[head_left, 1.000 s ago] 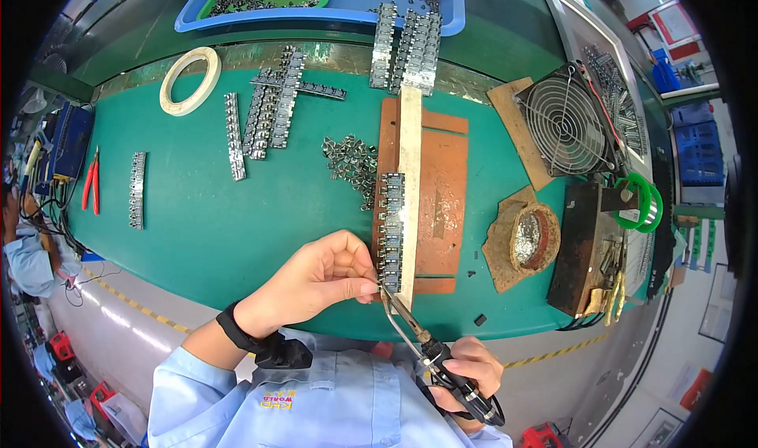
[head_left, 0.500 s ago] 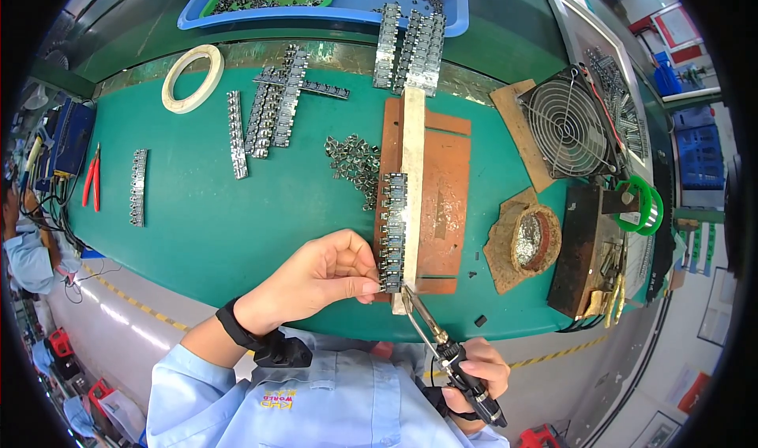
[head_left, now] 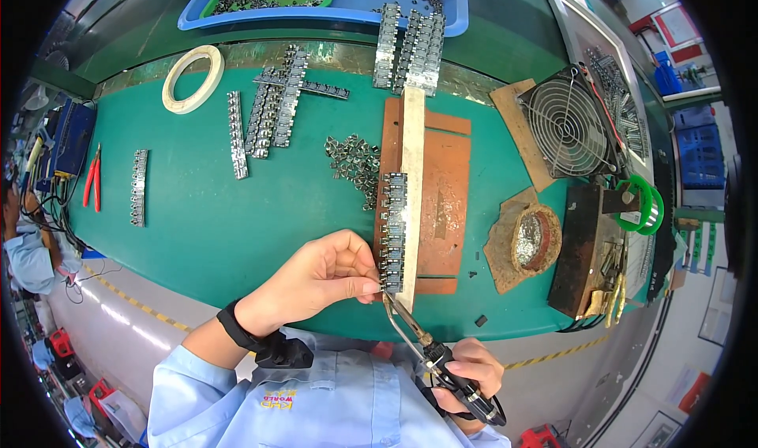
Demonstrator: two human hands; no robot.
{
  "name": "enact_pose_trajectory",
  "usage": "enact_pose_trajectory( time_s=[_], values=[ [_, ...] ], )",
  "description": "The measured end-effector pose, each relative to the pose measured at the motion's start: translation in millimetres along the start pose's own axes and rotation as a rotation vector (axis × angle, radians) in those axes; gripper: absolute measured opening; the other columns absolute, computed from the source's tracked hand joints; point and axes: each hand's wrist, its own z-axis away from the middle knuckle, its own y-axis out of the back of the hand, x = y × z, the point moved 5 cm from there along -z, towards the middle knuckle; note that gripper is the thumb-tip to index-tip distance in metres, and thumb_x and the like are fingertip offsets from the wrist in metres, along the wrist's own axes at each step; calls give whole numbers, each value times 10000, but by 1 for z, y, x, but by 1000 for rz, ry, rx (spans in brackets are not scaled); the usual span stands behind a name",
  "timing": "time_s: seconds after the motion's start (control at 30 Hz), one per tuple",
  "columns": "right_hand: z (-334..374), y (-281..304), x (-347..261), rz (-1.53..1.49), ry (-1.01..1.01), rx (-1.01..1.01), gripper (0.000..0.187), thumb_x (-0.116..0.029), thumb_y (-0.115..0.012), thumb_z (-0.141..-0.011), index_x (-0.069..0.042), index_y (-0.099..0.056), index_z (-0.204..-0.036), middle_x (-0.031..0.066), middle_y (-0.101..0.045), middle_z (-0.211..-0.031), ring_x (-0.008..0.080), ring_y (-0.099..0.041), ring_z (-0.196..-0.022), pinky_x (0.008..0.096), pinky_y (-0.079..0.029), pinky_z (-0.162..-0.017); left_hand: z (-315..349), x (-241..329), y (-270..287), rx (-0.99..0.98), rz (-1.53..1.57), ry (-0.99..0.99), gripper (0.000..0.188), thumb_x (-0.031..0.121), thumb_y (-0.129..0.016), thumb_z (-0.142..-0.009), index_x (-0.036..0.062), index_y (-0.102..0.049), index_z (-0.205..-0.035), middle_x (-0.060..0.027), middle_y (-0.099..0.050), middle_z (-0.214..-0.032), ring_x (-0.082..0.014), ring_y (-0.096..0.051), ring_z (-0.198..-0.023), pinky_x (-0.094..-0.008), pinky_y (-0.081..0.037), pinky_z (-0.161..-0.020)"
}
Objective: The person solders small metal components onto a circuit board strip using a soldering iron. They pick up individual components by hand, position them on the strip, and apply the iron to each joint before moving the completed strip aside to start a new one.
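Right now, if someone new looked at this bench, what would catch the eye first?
At the near edge, the left hand pinches a metal strip lying against a pale bar on a brown board, while the right hand brings a soldering iron up to its lower end. A round fan sits on the right, a tape roll far left.

Both hands are working close together at the near edge, low in the view.

The left hand (head_left: 320, 278) is reaching in from the lower left, wrist banded in black, fingers curled and thumb and fingertips (head_left: 369, 287) pinching forward. The right hand (head_left: 471, 371) is sitting lower, fist closed in a grip, knuckles facing up, light blue sleeves covering both forearms.
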Motion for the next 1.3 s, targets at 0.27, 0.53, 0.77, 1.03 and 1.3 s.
enact_pose_trajectory(
  time_s=[0.27, 0.53, 0.77, 1.03, 1.3],
  values=[
    [-1, -1, -2, 37, 10, -17, 356, -189, -769, -608, -49, -596, -885, 102, -543, -652, 228, -501, -499, 303, -404, -448, 0, 0, -1, 4, 9, 4, 156, -3, -570, -822, 12, -455, -927, -62, -585, -867, -107, -563, -765, -238, -470, -696],
    [17, 6, 2, 101, 24, 47, 423, -190, -738, -640, -47, -529, -980, 111, -523, -766, 209, -501, -572, 301, -411, -520, 1, 2, -1, 15, -14, 1, 161, 4, -578, -820, 14, -457, -926, -57, -584, -862, -103, -561, -758, -235, -468, -694],
    [32, 30, 19, 472, -146, 604, 413, -143, -599, -769, -59, -388, -1115, 104, -411, -1005, 156, -454, -703, 294, -400, -650, 0, -1, 0, 14, -14, -3, 166, 13, -588, -816, 15, -461, -922, -52, -583, -854, -98, -558, -754, -231, -465, -693],
    [10, 13, 17, 400, -103, 502, 376, -64, -577, -777, -58, -390, -1103, 91, -397, -991, 155, -450, -752, 270, -402, -661, 4, 4, -3, 55, -25, -24, 130, -11, -576, -811, 16, -469, -879, -46, -579, -801, -103, -569, -723, -222, -464, -697],
    [-8, -14, 35, 114, -59, 456, 396, -26, -611, -746, -58, -408, -1085, 91, -400, -986, 147, -459, -744, 253, -403, -661, 15, -3, -3, 116, -39, -10, 145, 46, -585, -824, 5, -524, -949, -40, -581, -805, -106, -581, -747, -233, -467, -705]
  ],
)
